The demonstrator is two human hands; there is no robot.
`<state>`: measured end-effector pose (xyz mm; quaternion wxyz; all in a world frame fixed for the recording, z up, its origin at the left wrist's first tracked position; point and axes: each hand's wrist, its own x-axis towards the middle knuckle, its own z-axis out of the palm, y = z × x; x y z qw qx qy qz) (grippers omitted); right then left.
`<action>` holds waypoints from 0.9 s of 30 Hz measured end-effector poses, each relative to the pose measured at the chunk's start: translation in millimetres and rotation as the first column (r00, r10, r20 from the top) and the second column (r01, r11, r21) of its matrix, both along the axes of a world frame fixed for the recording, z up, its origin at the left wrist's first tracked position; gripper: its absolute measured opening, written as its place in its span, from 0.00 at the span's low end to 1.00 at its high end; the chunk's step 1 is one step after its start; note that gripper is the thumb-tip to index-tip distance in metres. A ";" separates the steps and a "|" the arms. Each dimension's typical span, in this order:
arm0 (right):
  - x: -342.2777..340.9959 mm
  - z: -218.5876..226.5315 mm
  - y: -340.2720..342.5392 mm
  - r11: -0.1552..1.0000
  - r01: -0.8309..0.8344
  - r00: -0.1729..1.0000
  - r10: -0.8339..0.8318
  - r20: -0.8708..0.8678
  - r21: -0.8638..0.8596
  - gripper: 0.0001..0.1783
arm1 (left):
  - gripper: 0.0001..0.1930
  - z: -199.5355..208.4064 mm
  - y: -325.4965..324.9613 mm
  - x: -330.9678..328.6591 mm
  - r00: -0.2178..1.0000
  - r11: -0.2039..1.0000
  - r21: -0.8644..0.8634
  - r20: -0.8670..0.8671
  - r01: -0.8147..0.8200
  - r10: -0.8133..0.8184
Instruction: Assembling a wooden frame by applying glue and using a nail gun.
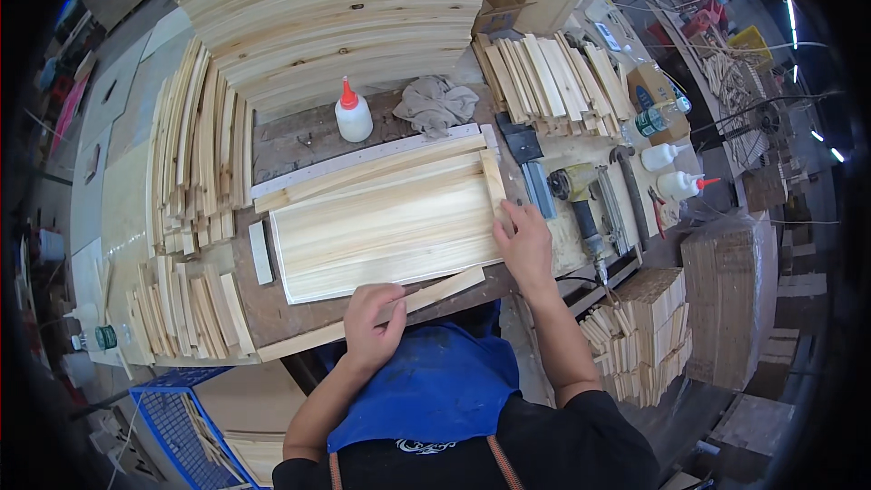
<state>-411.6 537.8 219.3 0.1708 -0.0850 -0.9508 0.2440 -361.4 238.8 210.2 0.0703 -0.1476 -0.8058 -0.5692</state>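
Note:
A pale wooden panel (381, 227) lies flat on the workbench with a white line along its left and front edges. My right hand (526, 240) has its fingers closed at the near end of a short wooden strip (492, 183), which lies along the panel's right edge. My left hand (374, 322) is curled over a long wooden strip (445, 290) by the bench's front edge, slightly apart from the panel. Another long strip (363, 171) rests along the panel's far side. A short pale piece (260, 252) lies just off its left edge.
Stacked strips (204, 145) stand at the left, more (553, 77) at the far right. A red-capped glue bottle (353, 113) and grey rag (435, 104) sit behind the panel. A nail gun (585, 218) and hammer (628, 191) lie to the right. Tall boards (327, 18) rise behind.

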 end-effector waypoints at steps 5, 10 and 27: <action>-6.1 -7.3 -0.2 1.000 -0.007 0.999 0.007 0.049 0.013 0.19 | 0.10 -3.3 -15.6 12.1 0.985 0.996 -0.085 -0.169 -0.030 0.016; -14.2 -11.5 -0.3 0.999 0.021 0.999 -0.022 0.043 0.041 0.19 | 0.10 -4.4 -20.0 13.7 0.987 0.996 -0.085 -0.162 -0.023 0.009; -18.3 -3.4 1.1 0.998 0.012 0.991 -0.003 0.132 -0.064 0.17 | 0.13 -7.8 -47.9 15.4 0.951 0.924 -0.376 -0.306 -0.072 -0.051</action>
